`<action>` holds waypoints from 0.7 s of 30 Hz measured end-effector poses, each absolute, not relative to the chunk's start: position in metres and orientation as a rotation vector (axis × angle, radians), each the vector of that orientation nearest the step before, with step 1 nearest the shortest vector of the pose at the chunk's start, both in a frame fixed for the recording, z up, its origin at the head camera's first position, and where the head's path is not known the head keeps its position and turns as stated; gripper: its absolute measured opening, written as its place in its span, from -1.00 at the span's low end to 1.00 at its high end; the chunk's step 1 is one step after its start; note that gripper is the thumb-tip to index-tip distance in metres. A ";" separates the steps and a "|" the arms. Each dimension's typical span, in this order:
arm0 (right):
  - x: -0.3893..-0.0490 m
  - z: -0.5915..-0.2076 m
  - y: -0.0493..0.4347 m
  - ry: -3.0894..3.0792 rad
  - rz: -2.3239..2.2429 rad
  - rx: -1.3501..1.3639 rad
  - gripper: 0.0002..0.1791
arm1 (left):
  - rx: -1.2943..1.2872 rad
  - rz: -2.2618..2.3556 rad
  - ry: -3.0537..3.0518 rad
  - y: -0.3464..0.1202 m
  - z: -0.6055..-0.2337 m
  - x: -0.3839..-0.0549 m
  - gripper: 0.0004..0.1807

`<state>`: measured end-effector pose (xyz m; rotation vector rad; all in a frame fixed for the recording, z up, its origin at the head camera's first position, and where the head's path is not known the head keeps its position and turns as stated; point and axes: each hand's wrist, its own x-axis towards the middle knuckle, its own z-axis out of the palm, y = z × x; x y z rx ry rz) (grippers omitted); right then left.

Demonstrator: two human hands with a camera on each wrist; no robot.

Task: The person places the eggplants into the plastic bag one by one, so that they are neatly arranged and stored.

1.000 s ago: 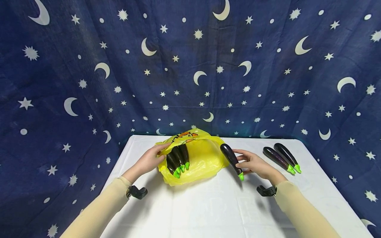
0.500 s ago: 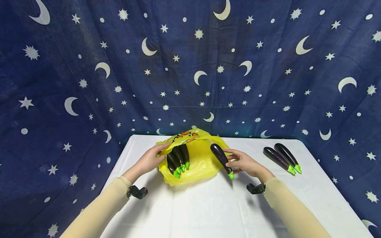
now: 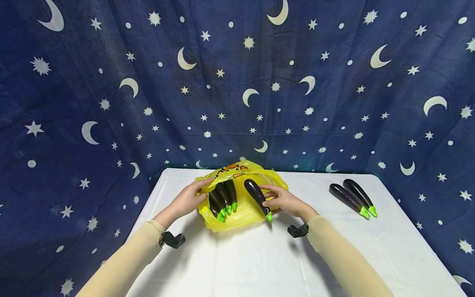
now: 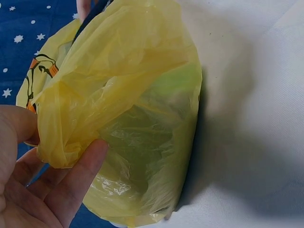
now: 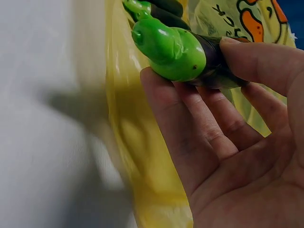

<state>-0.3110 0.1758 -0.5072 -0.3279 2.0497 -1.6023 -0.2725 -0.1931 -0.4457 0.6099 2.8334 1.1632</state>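
A yellow plastic bag (image 3: 241, 222) lies on the table with its mouth facing me. Its left edge is held up by my left hand (image 3: 187, 201); in the left wrist view, thumb and fingers pinch the folded yellow film (image 4: 61, 128). Three dark eggplants (image 3: 224, 196) with green stem ends lie side by side in the bag's left part. My right hand (image 3: 283, 201) grips another eggplant (image 3: 256, 196) at the bag's opening, its green end toward me. In the right wrist view the thumb lies over that eggplant's green cap (image 5: 175, 52) end, with the fingers beneath.
Two more eggplants (image 3: 350, 198) lie next to each other on the right side of the white-covered table (image 3: 259, 260). A dark blue cloth (image 3: 222, 103) with moons and stars hangs behind the table and along both sides.
My right hand has carried its eggplant leftward, from the bag's right edge to the front of its opening. The left hand and the bag have stayed about the same.
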 end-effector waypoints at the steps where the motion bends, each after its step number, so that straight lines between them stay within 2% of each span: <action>1: -0.313 -0.508 0.171 2.050 -1.601 -0.328 -0.18 | 0.610 1.162 2.834 -0.193 -0.446 -0.272 -0.36; 21: -0.345 -0.523 0.110 2.098 -1.710 -0.221 -0.18 | 0.610 1.196 2.823 -0.197 -0.446 -0.274 -0.37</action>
